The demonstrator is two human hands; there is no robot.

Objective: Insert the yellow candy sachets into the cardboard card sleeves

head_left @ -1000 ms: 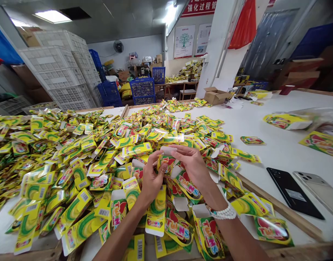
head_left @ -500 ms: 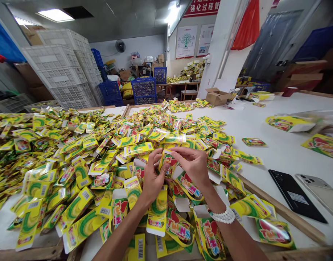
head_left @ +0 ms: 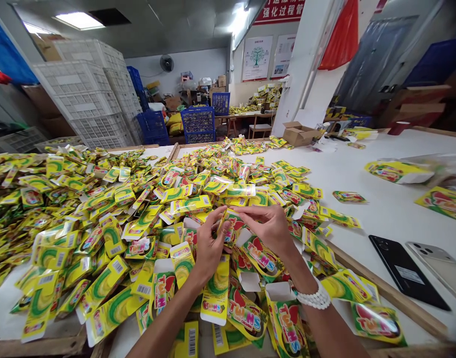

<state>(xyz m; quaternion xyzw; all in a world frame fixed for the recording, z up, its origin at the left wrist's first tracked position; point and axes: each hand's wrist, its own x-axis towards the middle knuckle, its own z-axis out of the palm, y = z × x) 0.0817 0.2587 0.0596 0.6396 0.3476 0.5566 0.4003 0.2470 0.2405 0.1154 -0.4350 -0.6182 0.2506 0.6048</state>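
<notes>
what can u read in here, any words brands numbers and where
"TWINS" on the yellow packets
"强化过程管" on the red banner, partly hidden, and its upper line is cut off
Barcode digits on a packet: too small to read
Wall posters: too small to read

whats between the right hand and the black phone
In the head view, loose yellow packets and a wooden strip lie between the right hand and the black phone.

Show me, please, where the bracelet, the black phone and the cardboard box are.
Bracelet (head_left: 313, 299), head view, on its beads.
Black phone (head_left: 404, 271), head view, on its back.
Cardboard box (head_left: 297, 138), head view, on its side.
</notes>
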